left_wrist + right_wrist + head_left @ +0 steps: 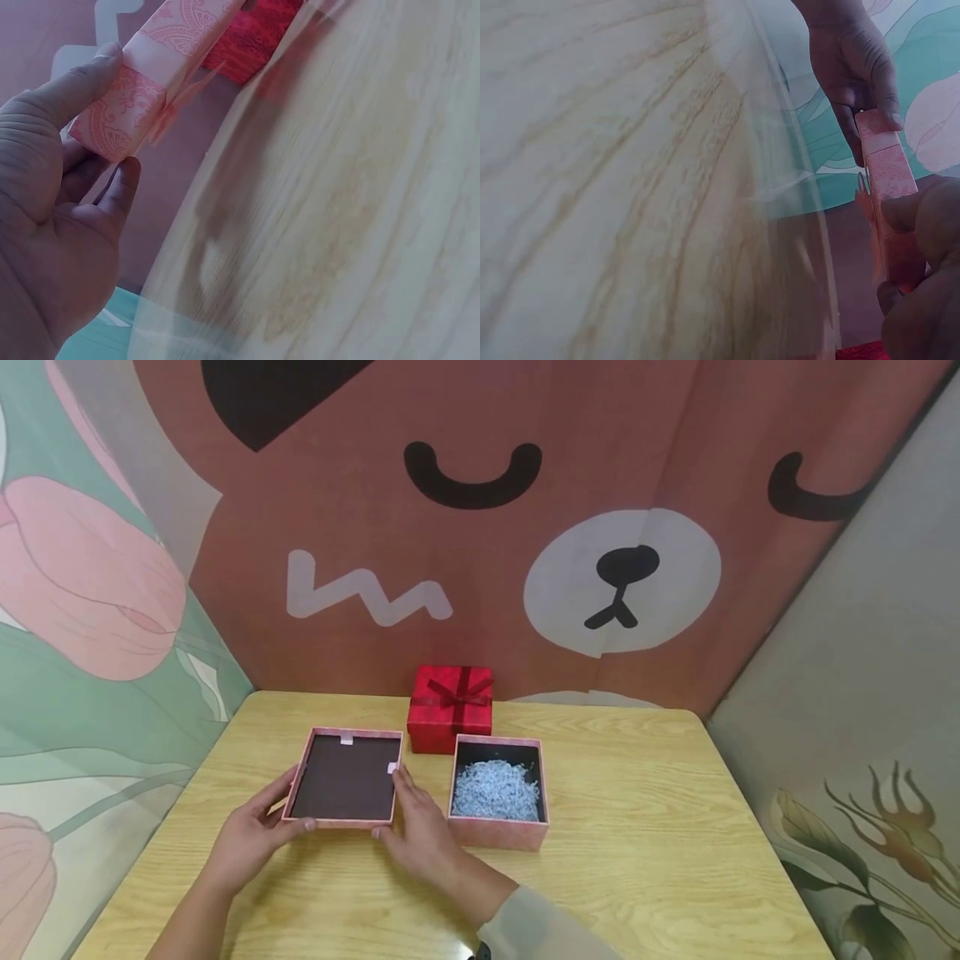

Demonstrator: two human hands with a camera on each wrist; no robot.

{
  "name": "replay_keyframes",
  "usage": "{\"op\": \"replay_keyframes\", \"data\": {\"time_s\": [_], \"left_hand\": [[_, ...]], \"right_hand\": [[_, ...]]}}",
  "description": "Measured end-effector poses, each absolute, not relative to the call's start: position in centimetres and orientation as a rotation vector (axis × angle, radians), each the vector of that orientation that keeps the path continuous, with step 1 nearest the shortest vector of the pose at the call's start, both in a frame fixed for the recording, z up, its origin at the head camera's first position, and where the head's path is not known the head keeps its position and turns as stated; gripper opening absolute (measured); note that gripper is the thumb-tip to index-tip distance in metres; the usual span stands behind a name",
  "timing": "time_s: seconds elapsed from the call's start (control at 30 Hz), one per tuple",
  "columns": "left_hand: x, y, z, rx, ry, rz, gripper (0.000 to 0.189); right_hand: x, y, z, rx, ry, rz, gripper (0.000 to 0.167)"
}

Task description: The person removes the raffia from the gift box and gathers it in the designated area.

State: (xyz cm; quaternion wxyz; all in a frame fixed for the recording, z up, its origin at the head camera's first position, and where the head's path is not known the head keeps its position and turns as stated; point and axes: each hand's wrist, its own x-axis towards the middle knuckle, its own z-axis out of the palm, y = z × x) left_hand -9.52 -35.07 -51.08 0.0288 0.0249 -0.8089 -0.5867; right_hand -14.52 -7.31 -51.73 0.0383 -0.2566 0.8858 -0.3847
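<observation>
A pink patterned gift box lid (343, 778) is held above the table in both hands, its dark inside facing up towards the head camera. My left hand (243, 842) grips the left corner, thumb on the near wall. My right hand (426, 841) holds the right side, thumb at the near corner. A pale ribbon band and thin bow loops show on the lid (161, 79) in the left wrist view. Right of the lid stands the open pink box base (501, 835), with light blue shredded paper (495, 789) inside. The lid's underside is mostly hidden.
Behind the base stands a closed red gift box (450, 714) with a dark red ribbon bow. Everything is on a light wood-grain table (637, 827). Printed curtains (480, 543) hang behind the table's far edge and along the sides.
</observation>
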Motion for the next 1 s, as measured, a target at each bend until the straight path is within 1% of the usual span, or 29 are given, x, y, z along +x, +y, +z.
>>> {"op": "replay_keyframes", "data": {"time_s": [0.5, 1.0], "left_hand": [[-12.6, -35.8, -52.6, 0.089, -2.651, -1.725, 0.095], [-15.1, -36.1, -53.9, 0.13, -2.808, -1.539, 0.099]], "right_hand": [[-15.9, -9.2, -53.6, -0.655, 2.76, -1.244, 0.074], [-17.1, -10.2, -54.1, -0.504, 2.823, -1.239, 0.07]]}}
